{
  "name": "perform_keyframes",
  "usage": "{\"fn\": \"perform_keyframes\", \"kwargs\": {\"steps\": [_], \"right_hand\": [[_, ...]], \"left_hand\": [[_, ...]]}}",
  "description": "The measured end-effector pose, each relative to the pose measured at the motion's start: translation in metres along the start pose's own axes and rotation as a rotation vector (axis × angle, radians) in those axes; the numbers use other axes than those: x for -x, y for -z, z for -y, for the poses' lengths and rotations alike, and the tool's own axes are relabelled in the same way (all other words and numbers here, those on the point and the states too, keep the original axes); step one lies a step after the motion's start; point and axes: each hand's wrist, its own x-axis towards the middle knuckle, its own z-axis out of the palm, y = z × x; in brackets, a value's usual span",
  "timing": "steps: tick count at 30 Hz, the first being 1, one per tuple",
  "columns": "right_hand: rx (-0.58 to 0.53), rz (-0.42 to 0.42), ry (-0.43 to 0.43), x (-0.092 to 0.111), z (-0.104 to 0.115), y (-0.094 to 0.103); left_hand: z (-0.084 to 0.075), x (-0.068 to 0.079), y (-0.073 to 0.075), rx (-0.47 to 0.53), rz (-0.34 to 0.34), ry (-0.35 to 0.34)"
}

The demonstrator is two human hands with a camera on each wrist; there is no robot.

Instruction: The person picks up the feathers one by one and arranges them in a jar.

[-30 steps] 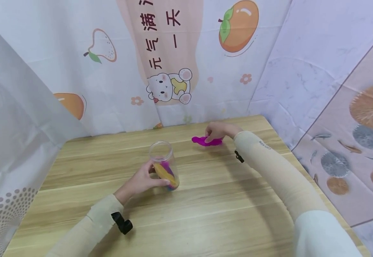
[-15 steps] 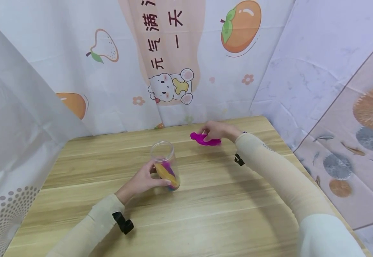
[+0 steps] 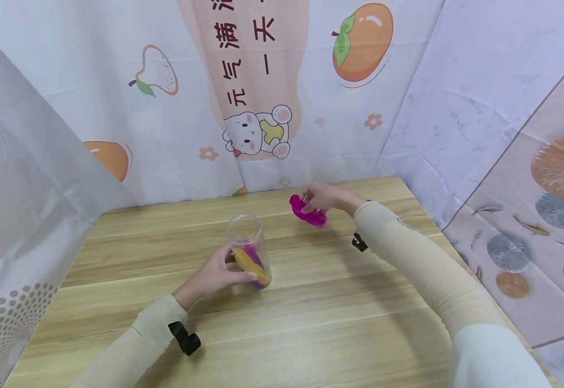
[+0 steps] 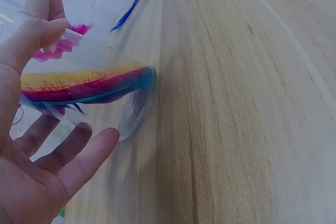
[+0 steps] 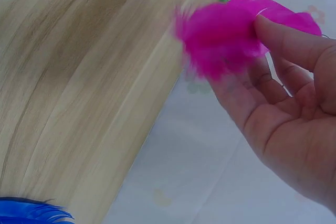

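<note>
My left hand (image 3: 216, 272) holds a clear, lidless plastic jar (image 3: 245, 229) upright on the table, thumb on one side and fingers on the other. Inside lie feathers, among them a yellow feather (image 4: 58, 80), with magenta and blue colours below it. My right hand (image 3: 322, 196) pinches a magenta feather (image 5: 220, 35) between thumb and fingers, just above the table's far part. Near the right wrist a blue feather (image 5: 31, 212) lies on the table; the forearm hides most of it in the head view.
The wooden table (image 3: 282, 334) ends at a printed white curtain (image 3: 165, 151) behind and a patterned curtain (image 3: 520, 215) on the right. A black wrist strap mount (image 3: 185, 338) juts from the left forearm.
The right hand has raised the magenta feather slightly from the table, and the feather has turned to hang more steeply. The left hand and jar have stayed in place.
</note>
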Motion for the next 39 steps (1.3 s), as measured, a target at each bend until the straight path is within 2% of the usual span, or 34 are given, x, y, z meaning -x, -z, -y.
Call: {"fn": "perform_keyframes", "kwargs": {"steps": [10,25,33,39], "right_hand": [[-0.154,0.022,-0.006,0.002,0.003,-0.001],[-0.243,0.027,0.084,0.006,0.016,-0.005],[-0.272,0.035,0.101,0.005,0.019,-0.006],[-0.289,0.035,0.111,0.008,0.023,-0.006]], "left_hand": [[-0.001,0.001,-0.001,0.008,0.003,-0.012],[0.002,0.001,-0.002,0.001,0.013,-0.034],[0.002,0.001,-0.002,0.015,0.009,-0.005],[0.001,0.001,-0.002,0.008,0.01,-0.014]]}}
